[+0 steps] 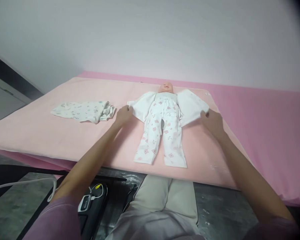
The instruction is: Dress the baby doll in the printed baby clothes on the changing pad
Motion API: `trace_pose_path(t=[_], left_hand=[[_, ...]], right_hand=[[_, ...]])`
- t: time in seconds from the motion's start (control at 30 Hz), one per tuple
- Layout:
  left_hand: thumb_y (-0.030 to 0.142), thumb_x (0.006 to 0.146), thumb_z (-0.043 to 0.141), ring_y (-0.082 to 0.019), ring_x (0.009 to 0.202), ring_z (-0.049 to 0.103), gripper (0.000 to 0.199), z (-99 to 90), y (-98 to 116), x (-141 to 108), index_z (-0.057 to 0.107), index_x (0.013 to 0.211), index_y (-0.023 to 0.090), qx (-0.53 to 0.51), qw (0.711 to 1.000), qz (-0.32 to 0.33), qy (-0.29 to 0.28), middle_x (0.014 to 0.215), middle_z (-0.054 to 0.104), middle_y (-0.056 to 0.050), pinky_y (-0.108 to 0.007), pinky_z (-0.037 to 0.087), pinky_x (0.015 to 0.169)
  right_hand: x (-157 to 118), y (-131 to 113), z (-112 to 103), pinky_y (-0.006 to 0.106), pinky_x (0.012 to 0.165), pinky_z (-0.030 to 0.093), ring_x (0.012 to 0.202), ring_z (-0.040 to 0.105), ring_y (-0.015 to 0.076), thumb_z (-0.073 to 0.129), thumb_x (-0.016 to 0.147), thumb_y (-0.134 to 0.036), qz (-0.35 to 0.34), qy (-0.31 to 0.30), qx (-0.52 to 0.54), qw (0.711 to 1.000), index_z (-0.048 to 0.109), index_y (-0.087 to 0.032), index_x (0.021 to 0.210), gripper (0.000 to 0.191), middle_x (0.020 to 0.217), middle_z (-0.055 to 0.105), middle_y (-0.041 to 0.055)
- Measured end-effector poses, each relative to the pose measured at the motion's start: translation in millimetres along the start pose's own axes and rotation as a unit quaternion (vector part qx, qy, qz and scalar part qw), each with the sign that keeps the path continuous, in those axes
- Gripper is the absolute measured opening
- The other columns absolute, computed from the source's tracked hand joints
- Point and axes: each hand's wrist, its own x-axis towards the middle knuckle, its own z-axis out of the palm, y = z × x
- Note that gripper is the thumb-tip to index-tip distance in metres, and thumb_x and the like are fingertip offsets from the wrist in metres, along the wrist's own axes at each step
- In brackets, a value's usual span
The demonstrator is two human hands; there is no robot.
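Note:
A baby doll (167,88) lies on its back on the pink bed, head toward the wall. White baby trousers (153,131) with small pink prints cover its front and legs, the trouser ends pointing at me. A plain white cloth (190,105) spreads out like wings on both sides of the doll; whether it is one piece under the trousers is hidden. My left hand (124,115) is closed on the left corner of the cloth. At the right corner, my right hand (212,123) pinches the edge and pulls it out sideways.
A folded white garment (83,110) with small prints lies left of the doll. The bed has a light pink cover (27,128) over a darker pink sheet (260,133). Below its front edge are a black bag (100,196) and a white device with a cable (85,203).

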Motion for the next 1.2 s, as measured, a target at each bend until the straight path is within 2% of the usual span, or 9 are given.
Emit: trace_pose_path(t=[0.17, 0.27, 0.33, 0.43, 0.53, 0.67, 0.83, 1.07, 1.2], left_hand=[[0.039, 0.101, 0.064, -0.042, 0.127, 0.065, 0.015, -4.0, -11, 5, 0.066, 0.104, 0.024, 0.06, 0.993, 0.074, 0.064, 0.124, 0.075, -0.019, -0.054, 0.05, 0.115], [0.048, 0.105, 0.066, -0.037, 0.148, 0.056, 0.042, 20.1, 28, 19, 0.066, 0.138, 0.022, -0.038, 0.98, 0.192, 0.024, 0.159, 0.064, -0.02, -0.05, 0.05, 0.124], [0.059, 0.101, 0.075, -0.034, 0.151, 0.056, 0.061, 35.8, 54, 32, 0.061, 0.15, 0.024, -0.112, 0.967, 0.214, -0.077, 0.168, 0.057, -0.019, -0.044, 0.055, 0.118], [0.063, 0.086, 0.093, -0.031, 0.134, 0.068, 0.076, 46.2, 78, 49, 0.062, 0.144, 0.026, -0.153, 0.954, 0.192, -0.173, 0.153, 0.066, -0.016, -0.036, 0.057, 0.1], [0.067, 0.085, 0.093, -0.025, 0.102, 0.069, 0.057, 40.3, 81, 52, 0.067, 0.113, 0.024, -0.125, 0.953, 0.183, -0.206, 0.116, 0.074, -0.009, -0.033, 0.05, 0.083], [0.069, 0.08, 0.093, -0.029, 0.104, 0.065, 0.054, 25.4, 67, 32, 0.068, 0.099, 0.024, -0.077, 0.941, 0.249, -0.217, 0.11, 0.072, -0.01, -0.038, 0.051, 0.09], [0.065, 0.074, 0.097, -0.034, 0.119, 0.061, 0.06, 21.4, 51, -3, 0.067, 0.106, 0.025, -0.047, 0.938, 0.287, -0.19, 0.123, 0.072, -0.012, -0.043, 0.051, 0.101], [0.071, 0.077, 0.096, -0.028, 0.092, 0.068, 0.065, 20.8, 42, -45, 0.064, 0.11, 0.025, -0.074, 0.965, 0.146, -0.206, 0.096, 0.071, -0.005, -0.036, 0.048, 0.081], [0.06, 0.075, 0.101, -0.031, 0.1, 0.07, 0.061, 21.2, 43, -67, 0.066, 0.109, 0.024, -0.033, 0.974, 0.138, -0.179, 0.101, 0.075, -0.006, -0.041, 0.052, 0.095]], right_hand=[[-19, 49, 8, 0.05, 0.097, 0.054, 0.111, 0.072, 0.0394, 0.066, 0.092, -0.035, 0.013, -0.011, 0.049, 0.999, 0.07, -0.027, 0.11, 0.021, 0.116, 0.081, 0.0174], [-6, 3, 23, 0.053, 0.114, 0.054, 0.129, 0.07, 0.0374, 0.063, 0.099, -0.04, -0.104, 0.046, 0.136, 0.984, 0.069, -0.021, 0.131, 0.038, 0.139, 0.076, 0.0213], [15, -39, 33, 0.048, 0.113, 0.057, 0.133, 0.07, 0.0335, 0.062, 0.105, -0.048, -0.147, -0.01, 0.21, 0.967, 0.068, -0.02, 0.136, 0.042, 0.149, 0.072, 0.0207], [46, -86, 42, 0.042, 0.104, 0.057, 0.124, 0.071, 0.0285, 0.073, 0.103, -0.056, -0.144, -0.105, 0.233, 0.956, 0.065, -0.02, 0.138, 0.05, 0.152, 0.069, 0.0184], [59, -100, 39, 0.036, 0.089, 0.053, 0.098, 0.067, 0.0238, 0.083, 0.097, -0.064, -0.131, -0.168, 0.196, 0.957, 0.066, -0.023, 0.119, 0.05, 0.115, 0.073, 0.0077], [44, -90, 25, 0.036, 0.087, 0.048, 0.098, 0.058, 0.0251, 0.088, 0.089, -0.073, -0.23, -0.205, 0.186, 0.933, 0.061, -0.024, 0.09, 0.056, 0.101, 0.066, 0.0056], [15, -78, 17, 0.035, 0.083, 0.048, 0.088, 0.054, 0.0225, 0.09, 0.086, -0.071, -0.227, -0.256, 0.221, 0.913, 0.06, -0.027, 0.111, 0.059, 0.099, 0.062, 0.0016], [-13, -68, 10, 0.035, 0.08, 0.047, 0.092, 0.065, 0.0259, 0.106, 0.062, -0.073, -0.14, -0.312, 0.178, 0.923, 0.065, -0.028, 0.129, 0.09, 0.104, 0.069, 0.0019], [-34, -66, 14, 0.036, 0.088, 0.048, 0.104, 0.067, 0.0281, 0.1, 0.064, -0.08, -0.151, -0.267, 0.196, 0.931, 0.07, -0.024, 0.116, 0.082, 0.115, 0.074, 0.0062]])
